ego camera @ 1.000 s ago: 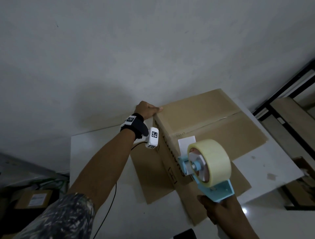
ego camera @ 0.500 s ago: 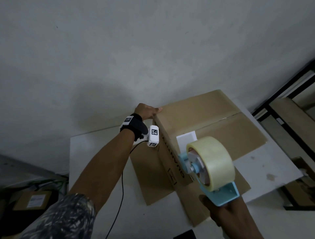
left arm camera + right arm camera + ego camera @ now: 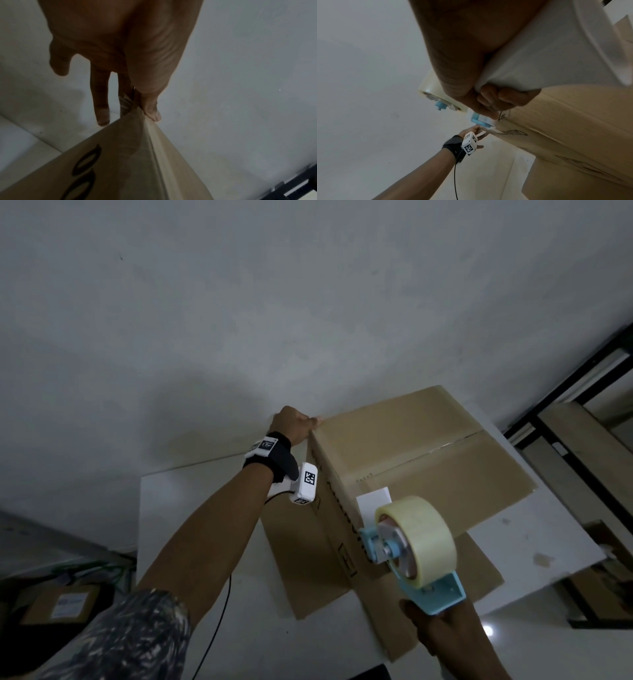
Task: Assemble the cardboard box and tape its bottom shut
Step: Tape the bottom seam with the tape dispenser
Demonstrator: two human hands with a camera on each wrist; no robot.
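The cardboard box [image 3: 428,453] stands on the white table [image 3: 191,508] with its closed flaps facing up and a seam running across them. My left hand [image 3: 293,426] pinches the box's far left corner, thumb [image 3: 151,113] on the top edge and fingers [image 3: 101,105] straight down the side. Clear tape shines along that edge of the box [image 3: 154,169]. My right hand [image 3: 445,631] grips the handle of the blue tape dispenser [image 3: 435,594]. Its pale tape roll [image 3: 418,537] sits at the box's near left side, beside a white label [image 3: 373,501]. In the right wrist view the fingers [image 3: 505,97] curl round the handle against the box [image 3: 573,128].
Loose cardboard flaps [image 3: 294,559] spread on the table under the box. The wall stands close behind it. A black metal frame [image 3: 565,395] rises at the right. A labelled carton [image 3: 65,604] lies on the floor at the left. A black cable [image 3: 219,611] hangs from my left wrist.
My right hand has drawn the tape dispenser a little toward me and downward along the box's near side. The left hand has stayed at the far corner.
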